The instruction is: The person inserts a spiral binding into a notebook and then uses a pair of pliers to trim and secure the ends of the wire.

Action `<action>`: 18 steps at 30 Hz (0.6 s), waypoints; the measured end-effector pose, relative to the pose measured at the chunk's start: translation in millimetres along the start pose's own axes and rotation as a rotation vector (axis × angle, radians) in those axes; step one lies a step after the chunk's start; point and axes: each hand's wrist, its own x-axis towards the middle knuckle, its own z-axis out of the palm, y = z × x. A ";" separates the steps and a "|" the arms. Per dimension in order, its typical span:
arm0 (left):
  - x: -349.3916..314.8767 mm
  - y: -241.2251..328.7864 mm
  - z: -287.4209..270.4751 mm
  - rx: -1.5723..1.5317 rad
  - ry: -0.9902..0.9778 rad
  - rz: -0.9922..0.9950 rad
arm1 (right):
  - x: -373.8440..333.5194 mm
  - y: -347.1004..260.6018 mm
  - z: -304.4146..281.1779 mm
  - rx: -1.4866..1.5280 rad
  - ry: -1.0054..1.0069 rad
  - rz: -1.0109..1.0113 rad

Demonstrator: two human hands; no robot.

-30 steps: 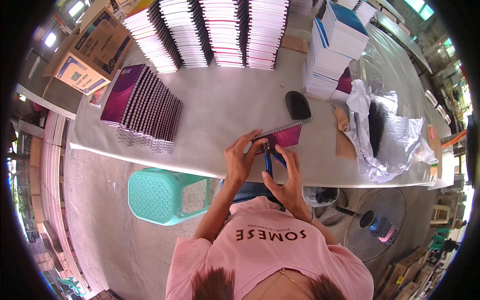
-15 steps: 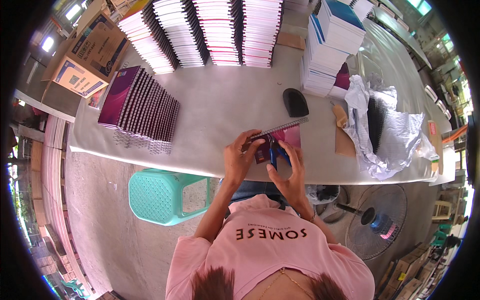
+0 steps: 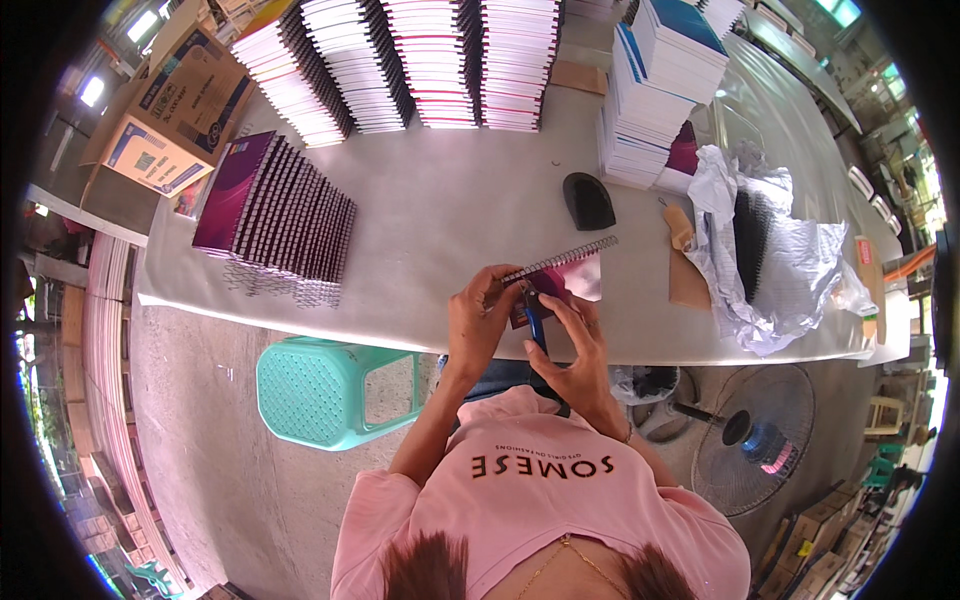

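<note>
Left grip (image 3: 483, 322) clamped on spiral notebook (image 3: 562, 278), right grip (image 3: 570, 345) on blue-handled pliers (image 3: 535, 322), at table edge (image 3: 300, 318)

Far up and left of the fingers, past the corner of the table, sat an open brown cardboard carton (image 3: 190, 100), tilted, with a blue and white rectangular label (image 3: 150, 158) on its near flap. Off to the right of the fingers, on the tabletop, lay a crumpled clear plastic wrapper (image 3: 790, 270), opened out around a black bundle. Well below and right of the fingers, on the floor, stood stacked brown cardboard boxes (image 3: 820, 560), too small to make out further.
</note>
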 end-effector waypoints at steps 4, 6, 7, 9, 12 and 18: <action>-2.5 3.9 -1.4 0.012 -0.018 0.003 | -0.3 -3.4 -3.6 -0.031 -0.006 -0.016; -4.4 14.2 -1.8 0.004 -0.030 -0.034 | -0.7 -3.2 -5.4 -0.086 -0.020 -0.037; -5.7 17.9 -2.5 0.001 -0.034 -0.053 | -0.8 -3.9 -5.9 -0.122 -0.026 -0.057; -7.2 13.7 -1.1 0.012 0.002 0.017 | -0.6 -5.7 -6.9 -0.157 -0.029 -0.084; -9.2 11.9 0.0 0.066 0.048 0.110 | -1.4 -5.9 -7.7 -0.154 -0.031 -0.091; -13.1 19.5 -1.2 0.087 0.069 0.110 | -4.1 -6.5 -9.4 -0.152 -0.041 -0.105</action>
